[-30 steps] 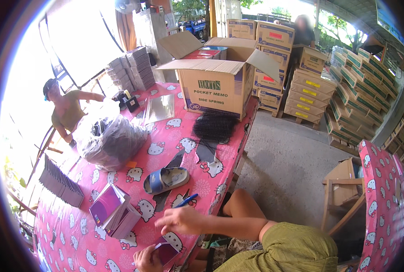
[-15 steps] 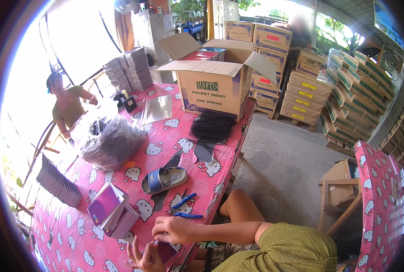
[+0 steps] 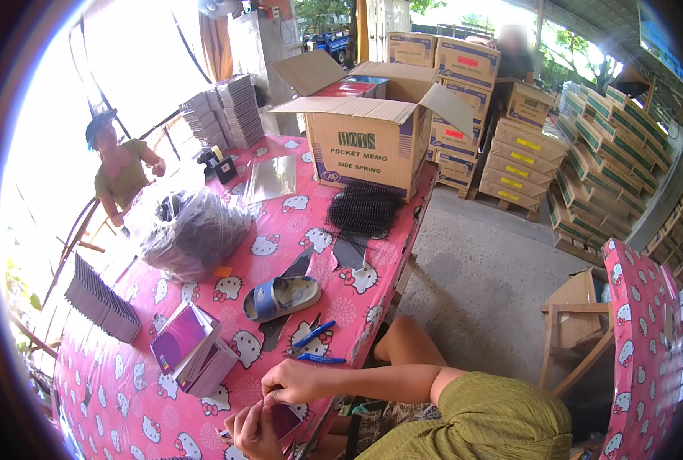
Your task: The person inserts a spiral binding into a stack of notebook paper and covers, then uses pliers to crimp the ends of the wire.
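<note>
At the table's near edge, a small purple memo notebook lies beneath my two hands, partly hidden by them. My left hand has its fingers bent in over the notebook's edge and grips it there. My right hand is closed in a pinch at the same edge, its fingertips almost touching the left ones; whatever is between them is too small to make out. Left of my hands stands a pile of purple notebooks. Beyond my right hand are two blue-handled tools, seemingly pliers or cutters.
A blue slide sandal, a plastic bag of dark material, black spiral coils and a large open carton are on the pink tablecloth. Notebook stacks stand left. Another person is across the table.
My left hand's fingers, spread before, have curled in and come closer to my right hand at the notebook. My right hand stays in its pinch. The whole view has shifted slightly.
</note>
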Motion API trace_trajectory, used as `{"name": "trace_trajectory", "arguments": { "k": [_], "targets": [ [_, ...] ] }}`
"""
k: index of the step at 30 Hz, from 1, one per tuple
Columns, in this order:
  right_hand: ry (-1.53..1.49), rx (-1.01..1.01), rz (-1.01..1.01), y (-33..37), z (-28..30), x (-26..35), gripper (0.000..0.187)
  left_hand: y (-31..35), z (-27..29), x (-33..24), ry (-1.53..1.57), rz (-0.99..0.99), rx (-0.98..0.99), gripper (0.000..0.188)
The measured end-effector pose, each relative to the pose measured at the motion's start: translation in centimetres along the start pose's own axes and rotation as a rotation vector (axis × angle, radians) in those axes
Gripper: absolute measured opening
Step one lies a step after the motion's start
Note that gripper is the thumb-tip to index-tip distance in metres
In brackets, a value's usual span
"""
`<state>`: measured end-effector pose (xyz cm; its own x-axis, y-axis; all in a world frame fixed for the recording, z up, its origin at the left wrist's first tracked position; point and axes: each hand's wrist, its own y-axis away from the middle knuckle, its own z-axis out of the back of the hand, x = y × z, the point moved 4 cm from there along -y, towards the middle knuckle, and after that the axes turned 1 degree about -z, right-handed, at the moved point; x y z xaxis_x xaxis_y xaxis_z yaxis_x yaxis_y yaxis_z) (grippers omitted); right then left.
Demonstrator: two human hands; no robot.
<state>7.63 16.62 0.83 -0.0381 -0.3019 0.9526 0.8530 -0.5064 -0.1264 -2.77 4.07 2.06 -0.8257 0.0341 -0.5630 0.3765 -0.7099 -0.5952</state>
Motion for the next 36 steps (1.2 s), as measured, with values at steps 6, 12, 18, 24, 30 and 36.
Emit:
{"name": "trace_trajectory", "arguments": {
  "k": [6,12,18,24,30,36],
  "targets": [
    [0.487,-0.008,0.184,0.9,-0.8,1.8,0.023,0.3,0.6,1.9,-0.036,-0.076,-0.015,0.019],
    [0.336,-0.201,0.2,1.5,-1.2,1.4,0.028,0.3,0.1,1.2,0.138,0.203,-0.059,0.022],
    [0.59,-0.138,0.283,1.3,-1.3,1.2,0.015,0.6,0.1,1.2,0.147,0.173,0.017,0.019],
    [0.526,-0.135,0.256,1.3,-1.6,1.0,0.015,0.7,0.1,1.0,0.156,0.195,-0.007,0.019],
    [0.539,-0.109,0.278,0.9,-1.9,0.9,0.013,0.7,-0.1,0.9,0.199,0.174,-0.035,0.019],
    [0.558,-0.291,0.358,1.2,-2.1,1.8,0.008,0.7,-0.3,0.7,0.204,0.189,-0.047,0.023]
  ]
}}
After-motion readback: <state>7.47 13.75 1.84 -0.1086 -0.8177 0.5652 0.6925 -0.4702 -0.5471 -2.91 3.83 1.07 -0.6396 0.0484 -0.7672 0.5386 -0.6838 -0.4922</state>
